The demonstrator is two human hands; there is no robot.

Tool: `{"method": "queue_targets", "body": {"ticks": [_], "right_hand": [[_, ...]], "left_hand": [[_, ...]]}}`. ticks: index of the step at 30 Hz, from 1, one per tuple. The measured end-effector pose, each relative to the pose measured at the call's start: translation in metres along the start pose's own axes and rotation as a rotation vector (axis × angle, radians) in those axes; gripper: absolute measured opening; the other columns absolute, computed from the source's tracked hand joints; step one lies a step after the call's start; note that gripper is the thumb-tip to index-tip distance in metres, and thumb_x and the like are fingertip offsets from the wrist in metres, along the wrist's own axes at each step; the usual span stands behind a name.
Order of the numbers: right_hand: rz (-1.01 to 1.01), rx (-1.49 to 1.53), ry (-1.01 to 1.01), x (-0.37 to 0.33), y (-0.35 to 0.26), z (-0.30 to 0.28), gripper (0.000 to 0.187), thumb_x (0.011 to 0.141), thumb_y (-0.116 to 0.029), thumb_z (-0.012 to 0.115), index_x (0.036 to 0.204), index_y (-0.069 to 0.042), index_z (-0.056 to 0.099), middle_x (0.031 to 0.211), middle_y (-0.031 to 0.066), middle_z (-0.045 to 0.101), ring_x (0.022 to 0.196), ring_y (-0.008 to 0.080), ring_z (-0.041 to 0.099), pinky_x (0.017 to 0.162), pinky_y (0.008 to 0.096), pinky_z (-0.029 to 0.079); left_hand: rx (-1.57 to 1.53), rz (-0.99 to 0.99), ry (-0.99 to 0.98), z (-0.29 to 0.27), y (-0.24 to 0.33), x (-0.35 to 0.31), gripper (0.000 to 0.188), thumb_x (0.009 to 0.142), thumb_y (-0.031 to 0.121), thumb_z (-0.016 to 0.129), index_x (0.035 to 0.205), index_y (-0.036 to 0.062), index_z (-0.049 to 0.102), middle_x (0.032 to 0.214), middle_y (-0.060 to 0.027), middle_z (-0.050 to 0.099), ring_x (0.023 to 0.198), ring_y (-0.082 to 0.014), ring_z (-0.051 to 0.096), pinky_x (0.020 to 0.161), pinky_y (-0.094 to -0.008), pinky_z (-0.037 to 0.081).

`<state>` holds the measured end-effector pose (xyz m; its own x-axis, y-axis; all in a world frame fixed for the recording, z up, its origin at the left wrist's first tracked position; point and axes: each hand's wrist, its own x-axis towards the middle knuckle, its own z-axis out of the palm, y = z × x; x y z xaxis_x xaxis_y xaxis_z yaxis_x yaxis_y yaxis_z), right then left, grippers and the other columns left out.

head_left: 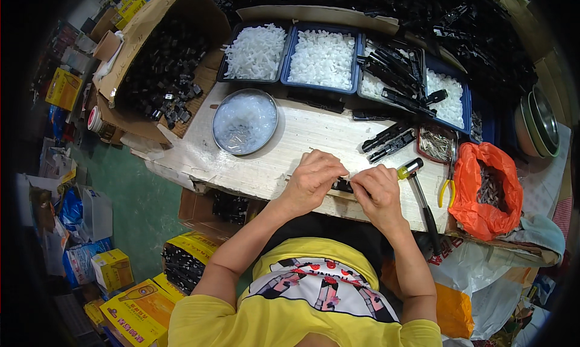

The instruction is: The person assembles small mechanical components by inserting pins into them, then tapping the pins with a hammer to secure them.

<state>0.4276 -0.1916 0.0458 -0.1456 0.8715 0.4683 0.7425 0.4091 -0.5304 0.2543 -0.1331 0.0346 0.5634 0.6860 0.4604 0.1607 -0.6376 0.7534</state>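
My left hand (315, 176) and my right hand (380, 193) are close together at the front edge of the white worktable (302, 129). The fingers of both are pinched. Whatever small thing they hold between them is too small to make out. Under the fingertips a black part (343, 185) shows, mostly covered by my hands. Just beyond my right hand lies a hammer (423, 202) with a yellow-and-black head and a black grip. Several long black plastic assemblies (389, 142) rest past it on the table.
Blue trays of white plastic pieces (322, 60) line the back. A round metal dish (244, 122) holds clear pieces. At right are a red tray of metal pins (436, 144), yellow-handled pliers (447, 190) and an orange bag (483, 211). A cardboard box (142, 35) of black parts stands left.
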Motion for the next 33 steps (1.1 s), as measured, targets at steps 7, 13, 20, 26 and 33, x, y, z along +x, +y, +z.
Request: {"method": "queue_targets", "body": {"ticks": [7, 13, 20, 26, 33], "right_hand": [[0.003, -0.125, -0.147, -0.007, -0.005, 0.007, 0.014, 0.067, -0.003, 0.065, 0.080, -0.007, 0.061, 0.074, 0.0017, 0.052, 0.072, 0.0185, 0.048, 0.066, 0.0320, 0.031], [0.022, -0.052, -0.186, -0.008, -0.005, 0.002, 0.016, 0.067, -0.004, 0.062, 0.083, -0.009, 0.062, 0.076, 0.0016, 0.048, 0.075, 0.0185, 0.045, 0.067, 0.0339, 0.027], [0.034, -0.045, -0.210, -0.006, -0.004, -0.002, 0.019, 0.066, -0.002, 0.061, 0.084, -0.009, 0.063, 0.077, 0.0019, 0.048, 0.077, 0.0185, 0.045, 0.068, 0.0342, 0.027], [0.093, -0.032, -0.105, -0.004, 0.013, -0.027, 0.017, 0.069, -0.002, 0.061, 0.085, -0.008, 0.063, 0.077, 0.0024, 0.050, 0.075, 0.0188, 0.046, 0.068, 0.0333, 0.028], [0.295, -0.212, 0.199, -0.019, 0.082, -0.091, 0.010, 0.071, -0.009, 0.064, 0.081, -0.007, 0.063, 0.078, 0.0051, 0.054, 0.078, 0.0217, 0.050, 0.067, 0.0345, 0.031]], "left_hand": [[0.074, -0.109, -0.173, 0.003, -0.004, -0.009, 0.028, 0.067, 0.009, 0.068, 0.094, 0.0062, 0.061, 0.100, -0.0036, 0.053, 0.100, -0.0211, 0.043, 0.081, -0.0334, 0.032], [0.151, -0.174, -0.209, 0.001, 0.001, -0.007, 0.032, 0.063, 0.008, 0.071, 0.093, 0.0071, 0.061, 0.098, -0.0031, 0.054, 0.096, -0.0218, 0.044, 0.083, -0.0348, 0.031], [0.219, -0.210, -0.285, -0.001, 0.009, 0.005, 0.023, 0.065, 0.008, 0.068, 0.086, 0.0065, 0.060, 0.095, -0.0029, 0.052, 0.094, -0.0216, 0.044, 0.081, -0.0346, 0.031], [0.470, 0.048, -0.466, -0.001, 0.017, 0.016, 0.020, 0.067, 0.010, 0.067, 0.085, 0.0060, 0.059, 0.094, -0.0063, 0.051, 0.091, -0.0234, 0.044, 0.081, -0.0354, 0.030], [0.493, 0.122, -0.518, 0.005, 0.026, 0.075, 0.022, 0.067, 0.014, 0.067, 0.088, 0.0075, 0.062, 0.093, -0.0079, 0.052, 0.090, -0.0235, 0.045, 0.080, -0.0374, 0.031]]}}
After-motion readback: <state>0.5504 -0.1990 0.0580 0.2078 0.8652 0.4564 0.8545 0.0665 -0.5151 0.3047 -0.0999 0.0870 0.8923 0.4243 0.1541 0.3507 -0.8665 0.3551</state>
